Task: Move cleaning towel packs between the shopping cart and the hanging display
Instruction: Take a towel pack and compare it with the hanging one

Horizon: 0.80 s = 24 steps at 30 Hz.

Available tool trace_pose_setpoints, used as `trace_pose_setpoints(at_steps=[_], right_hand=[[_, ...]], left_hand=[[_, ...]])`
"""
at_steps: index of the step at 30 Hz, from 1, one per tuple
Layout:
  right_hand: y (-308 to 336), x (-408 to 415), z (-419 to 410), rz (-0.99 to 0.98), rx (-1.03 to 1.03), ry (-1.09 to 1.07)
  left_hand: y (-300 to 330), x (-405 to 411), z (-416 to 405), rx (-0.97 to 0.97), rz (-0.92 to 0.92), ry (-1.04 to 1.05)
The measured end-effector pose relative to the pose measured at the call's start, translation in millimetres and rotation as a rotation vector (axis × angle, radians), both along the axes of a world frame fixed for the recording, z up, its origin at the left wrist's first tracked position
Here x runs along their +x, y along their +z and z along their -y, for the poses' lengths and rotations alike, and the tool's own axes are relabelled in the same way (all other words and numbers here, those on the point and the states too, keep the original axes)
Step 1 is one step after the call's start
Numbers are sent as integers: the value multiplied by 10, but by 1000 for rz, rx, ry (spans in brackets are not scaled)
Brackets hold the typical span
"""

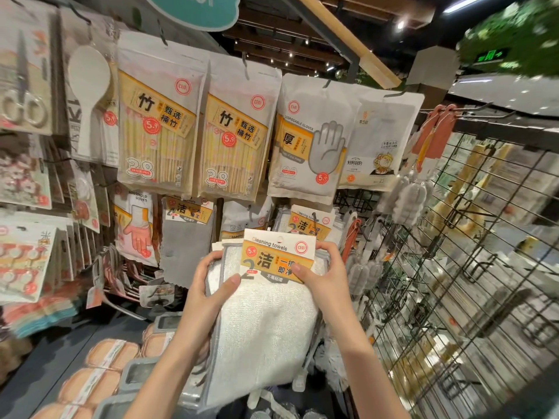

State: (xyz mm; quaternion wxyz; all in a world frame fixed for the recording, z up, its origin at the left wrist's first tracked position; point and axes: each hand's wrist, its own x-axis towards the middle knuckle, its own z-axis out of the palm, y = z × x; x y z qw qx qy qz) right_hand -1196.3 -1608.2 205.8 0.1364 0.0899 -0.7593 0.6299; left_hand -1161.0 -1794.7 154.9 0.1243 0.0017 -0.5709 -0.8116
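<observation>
Here we are at the hanging display, and a towel pack (266, 303) is up in both hands, held out in front of the lower row of hooks. The left hand (208, 285) grips its left edge, thumb pressed across the front of the cloth; the right hand (325, 273) pinches the cardboard header (278, 255), thumb on the printed face and fingers (328, 247) curled over the top right corner. So both sets of fingers are clamped on the pack, neither let go.

My read: this is the hanging step (or possibly the taking-down step, the frame alone can't settle the direction). The pack sits just below and in front of another towel pack (308, 225) that hangs on the same row, with a grey cloth pack (186, 234) to its left. If it is going up, the next move calls for finding the punched hole at the top of the header and threading it onto a hook, which means tilting the card back and lining it up squarely. I can't make out that hook behind the card.

The cloth is white, nubby terry, soft and floppy, drooping below the hands with a thin grey trim down its left side. The header is stiff, glossy card, orange and white. Above hang crinkly plastic pouches of bamboo sticks (157, 125) and a glove bag (308, 140). To the right runs a black wire grid (472, 237), hard and open-meshed.
</observation>
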Motion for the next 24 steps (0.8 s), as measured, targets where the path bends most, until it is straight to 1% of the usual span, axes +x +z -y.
trace_pose_setpoints(at_steps=[4,10,14,16,22,24], right_hand=[[15,-40,-91,1,-19,18],[3,-91,-180,-22,-69,-12],[-49,-196,-289,-10,-58,-125],[-99,-281,-366,11,-89,-182],[-257,-567,-455,22,-167,-201],[-265,-689,-492,43,-206,-235]], left_hand=[[19,-23,4,14,-6,-5],[34,-43,-31,32,-4,-15],[9,-105,-24,18,-19,6],[-7,-133,3,19,-22,30],[-91,-189,37,-52,-41,75],[-126,-190,62,-43,-25,86]])
